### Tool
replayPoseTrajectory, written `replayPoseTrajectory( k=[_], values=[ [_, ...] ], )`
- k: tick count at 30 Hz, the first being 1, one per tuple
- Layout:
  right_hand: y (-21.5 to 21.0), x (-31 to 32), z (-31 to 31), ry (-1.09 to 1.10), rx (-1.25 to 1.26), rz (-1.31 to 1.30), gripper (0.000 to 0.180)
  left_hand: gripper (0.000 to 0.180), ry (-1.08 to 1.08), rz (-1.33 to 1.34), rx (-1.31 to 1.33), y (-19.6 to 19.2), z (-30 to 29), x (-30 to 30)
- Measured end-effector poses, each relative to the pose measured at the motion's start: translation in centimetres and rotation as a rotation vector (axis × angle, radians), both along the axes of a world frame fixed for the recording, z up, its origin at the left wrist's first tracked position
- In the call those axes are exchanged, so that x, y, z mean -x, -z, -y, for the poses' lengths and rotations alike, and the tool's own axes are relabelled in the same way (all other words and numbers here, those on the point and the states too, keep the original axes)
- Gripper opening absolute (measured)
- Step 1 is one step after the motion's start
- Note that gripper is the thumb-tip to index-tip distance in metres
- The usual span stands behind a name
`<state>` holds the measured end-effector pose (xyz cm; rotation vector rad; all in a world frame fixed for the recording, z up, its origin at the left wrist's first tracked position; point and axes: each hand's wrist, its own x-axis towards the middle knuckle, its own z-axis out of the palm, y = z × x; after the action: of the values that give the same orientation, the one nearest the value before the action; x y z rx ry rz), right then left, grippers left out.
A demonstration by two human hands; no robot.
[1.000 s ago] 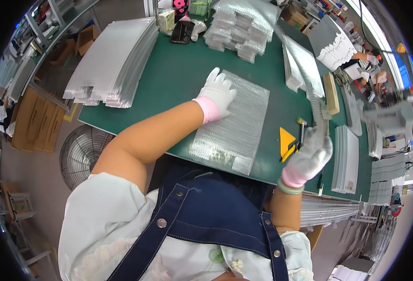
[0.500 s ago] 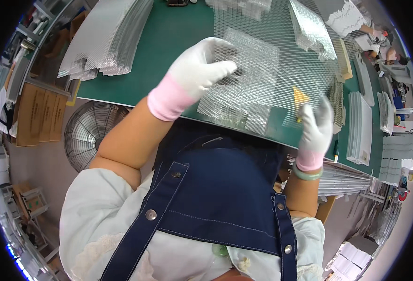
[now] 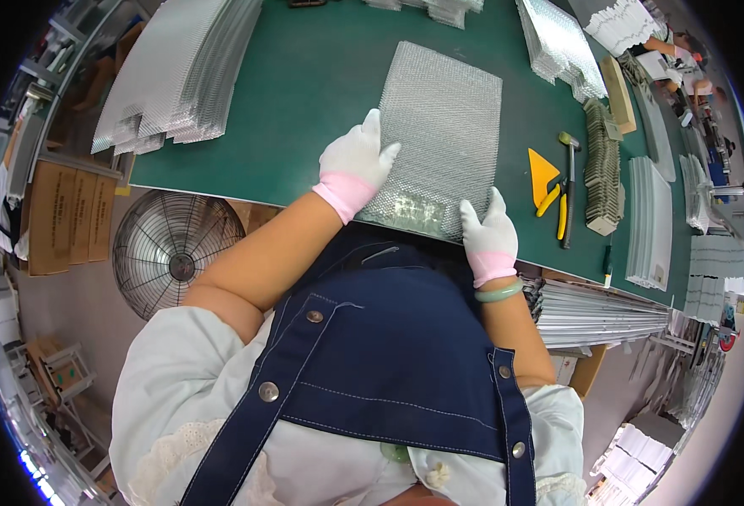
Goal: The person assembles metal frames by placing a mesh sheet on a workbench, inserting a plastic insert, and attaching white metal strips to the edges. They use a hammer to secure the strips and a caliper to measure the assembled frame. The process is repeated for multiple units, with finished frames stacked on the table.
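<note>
Silver mesh sheet [image 3: 439,126] flat on green worktop [image 3: 304,93], long axis running away from person, left hand [image 3: 355,160] and right hand [image 3: 488,232] grip clamped on its near corners, fan [image 3: 174,261] below worktop edge

Packaging and labels. A silvery bubble-wrap pouch [image 3: 441,135], rectangular, lies flat on the green table; a pale rectangular label [image 3: 408,207] sits near its closest edge, between the two gloved hands. Stacks of like silvery pouches [image 3: 178,72] are fanned out at the table's far left, and another stack [image 3: 562,46] lies at its far right. Brown cardboard boxes [image 3: 68,215] stand on the floor at left, beside a fan.
</note>
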<state>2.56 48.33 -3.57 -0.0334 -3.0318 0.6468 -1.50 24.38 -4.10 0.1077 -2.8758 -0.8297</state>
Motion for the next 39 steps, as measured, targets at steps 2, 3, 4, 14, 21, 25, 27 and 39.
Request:
replayPoseTrajectory(
  k=[2, 3, 4, 14, 21, 25, 27, 39],
  values=[
    [-0.2, 0.0, 0.1, 0.004, -0.002, 0.006, 0.068, 0.064, -0.004, -0.008, 0.045, 0.3, -0.1, 0.1],
    [-0.2, -0.1, 0.1, 0.006, -0.003, 0.01, 0.068, 0.064, 0.003, -0.026, 0.059, 0.2, -0.1, 0.0],
    [0.0, -0.3, 0.1, 0.013, 0.026, -0.007, 0.067, 0.064, 0.009, -0.043, 0.072, 0.0, -0.1, -0.2],
    [0.9, 0.1, -0.2, 0.008, 0.03, -0.079, 0.061, 0.073, 0.043, 0.135, 0.052, -1.1, 0.3, 1.9],
    [0.7, -1.1, -0.1, 0.046, 0.175, -0.149, 0.06, 0.084, -0.003, 0.121, -0.017, -0.9, 0.6, 0.6],
    [1.4, -1.8, 0.0, -0.011, 0.125, -0.401, 0.057, 0.08, 0.0, 0.17, -0.252, -1.2, 2.1, 0.8],
    [1.6, -2.2, -0.2, -0.061, 0.071, -0.552, 0.057, 0.076, 0.002, 0.177, -0.305, -1.2, 2.7, 0.8],
    [-2.4, -2.7, 0.7, -0.06, 1.177, -0.373, 0.035, 0.08, 0.187, 0.299, -0.624, 0.5, 5.6, 1.2]
  ],
)
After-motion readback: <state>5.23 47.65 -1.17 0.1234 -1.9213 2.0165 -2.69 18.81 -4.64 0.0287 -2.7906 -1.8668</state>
